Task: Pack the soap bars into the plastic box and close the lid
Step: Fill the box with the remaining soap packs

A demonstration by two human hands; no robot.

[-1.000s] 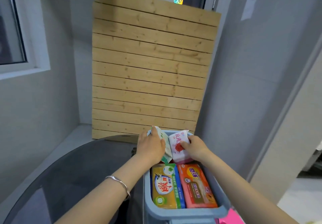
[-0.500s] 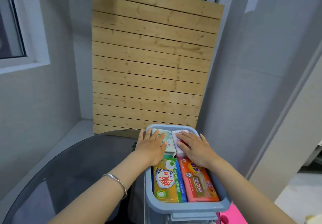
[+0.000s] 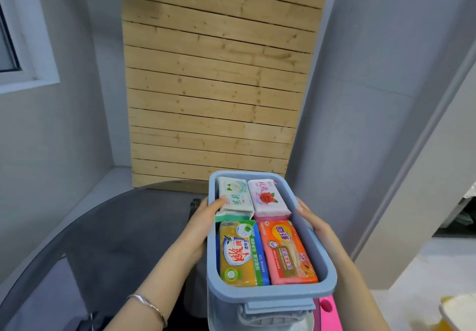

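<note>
Now both hands, left hand (image 3: 203, 225) and right hand (image 3: 313, 223), having left the soap bars (image 3: 260, 227), are clasping the box (image 3: 270, 293) sides, lid pending.

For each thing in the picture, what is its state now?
plastic box: open, no lid on it, held at both sides
green-white soap: flat inside, far left
rose soap: flat inside, far right
yellow soap: flat, near left
orange soap: flat, near right
left hand: gripping box
right hand: gripping box

Slatted wooden panel (image 3: 216, 78), grey walls (image 3: 360, 98)
</note>
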